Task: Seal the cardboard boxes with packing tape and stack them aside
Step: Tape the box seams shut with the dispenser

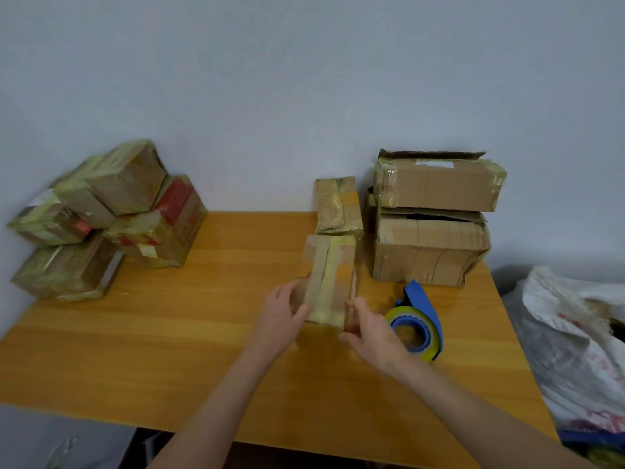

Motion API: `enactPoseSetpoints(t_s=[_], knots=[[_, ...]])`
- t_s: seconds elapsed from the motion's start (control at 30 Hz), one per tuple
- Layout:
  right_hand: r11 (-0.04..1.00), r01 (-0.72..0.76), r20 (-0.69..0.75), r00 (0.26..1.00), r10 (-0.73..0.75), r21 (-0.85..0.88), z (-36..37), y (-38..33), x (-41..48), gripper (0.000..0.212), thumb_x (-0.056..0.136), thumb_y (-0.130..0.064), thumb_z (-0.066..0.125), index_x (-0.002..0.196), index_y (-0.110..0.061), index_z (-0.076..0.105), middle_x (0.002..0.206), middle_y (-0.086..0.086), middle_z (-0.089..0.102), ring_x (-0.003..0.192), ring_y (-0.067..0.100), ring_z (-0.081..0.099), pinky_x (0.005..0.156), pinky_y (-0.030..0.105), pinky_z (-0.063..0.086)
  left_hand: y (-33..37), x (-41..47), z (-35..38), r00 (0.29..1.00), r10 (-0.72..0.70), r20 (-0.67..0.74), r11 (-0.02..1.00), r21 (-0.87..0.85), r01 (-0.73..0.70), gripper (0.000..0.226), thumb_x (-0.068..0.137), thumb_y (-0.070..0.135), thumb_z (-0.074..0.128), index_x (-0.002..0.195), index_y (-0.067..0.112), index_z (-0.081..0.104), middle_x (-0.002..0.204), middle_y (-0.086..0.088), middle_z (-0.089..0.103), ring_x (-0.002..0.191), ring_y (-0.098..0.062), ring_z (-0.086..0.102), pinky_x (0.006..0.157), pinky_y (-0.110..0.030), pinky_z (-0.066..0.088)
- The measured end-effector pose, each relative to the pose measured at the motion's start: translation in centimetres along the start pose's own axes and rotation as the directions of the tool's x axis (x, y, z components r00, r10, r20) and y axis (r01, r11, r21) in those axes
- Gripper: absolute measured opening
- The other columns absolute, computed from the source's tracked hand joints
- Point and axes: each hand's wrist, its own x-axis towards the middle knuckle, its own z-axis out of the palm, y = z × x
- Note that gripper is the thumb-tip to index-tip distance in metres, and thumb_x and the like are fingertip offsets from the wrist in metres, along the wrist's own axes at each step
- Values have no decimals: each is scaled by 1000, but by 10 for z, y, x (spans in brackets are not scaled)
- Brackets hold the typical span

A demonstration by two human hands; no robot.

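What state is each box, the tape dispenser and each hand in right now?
held box: closed, tape strip along its top.
left hand: grips held box's near left corner.
right hand: grips its near right corner.
top large box: back flap raised.
tape dispenser: lying on table, not held.
left stack: taped shut.

On the table, a small box sits mid-way across, my left hand gripping its near left corner and my right hand its near right corner. A second small box lies just behind it. Right of both, an upper box rests on a lower box. The tape dispenser lies before that stack, beside my right hand. A pile of taped boxes occupies the far left corner. A bag lies beyond the table's right edge.
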Motion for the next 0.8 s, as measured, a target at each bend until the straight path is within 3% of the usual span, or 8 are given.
enactPoseSetpoints(t_s=[0.1,0.17,0.27,0.43,0.53,0.6,0.7,0.8], knots=[[991,88,146,984,-101,97,18,-20,-9,62,96,-15,58,149,-23,27,113,0,70,103,16,65,86,29,54,19,10,-3,994,-67,91,967,250,42,84,88,63,47,153,19,16,160,-7,14,146,-25,15,117,-46,20],[988,151,166,974,-153,28,16,-22,-10,39,97,-21,56,135,-25,50,113,-4,70,103,14,64,87,29,53,19,14,-3,982,-76,175,896,444,-10,94,84,69,47,153,19,6,161,-9,-1,148,-26,2,117,-51,13],[978,147,-5,989,-150,-150,-9,-12,-4,16,97,-32,56,106,-26,67,97,-8,70,88,11,65,76,32,56,3,17,-13,953,-15,302,821,548,-160,95,86,57,57,154,22,0,161,-7,-9,148,-24,-5,119,-49,9],[970,-7,-203,978,-44,-241,-42,-3,22,57,90,-43,63,140,-26,41,124,-3,48,112,15,49,86,27,48,-17,12,-40,885,184,428,704,571,-422,75,95,15,53,153,36,9,161,10,-1,148,-16,-1,120,-43,4],[976,-70,-96,994,51,-206,-41,-5,39,92,83,-56,66,154,-26,16,153,1,27,138,24,32,105,40,43,-23,5,-32,981,186,54,858,477,-189,61,95,5,46,148,31,31,160,0,16,146,-23,19,118,-45,21],[978,-99,18,994,104,-186,-31,-1,45,92,82,-62,63,154,-27,18,151,2,37,134,25,41,100,40,47,-17,-1,-21,986,6,-166,963,266,39,56,96,17,51,148,18,31,158,-10,18,141,-29,29,110,-43,36],[972,-123,13,992,128,-198,-18,8,41,73,83,-71,51,140,-26,42,109,-3,65,90,18,64,67,34,56,4,-11,-7,947,-312,-78,948,-96,304,79,95,35,56,153,9,9,158,-12,17,141,-29,29,109,-39,35],[961,-103,13,994,110,-257,-14,11,29,70,82,-72,51,133,-26,42,96,-6,65,74,14,64,55,29,53,19,-19,10,931,-347,110,894,-261,364,84,95,32,58,154,13,2,150,-6,37,129,-24,45,96,-30,43]])
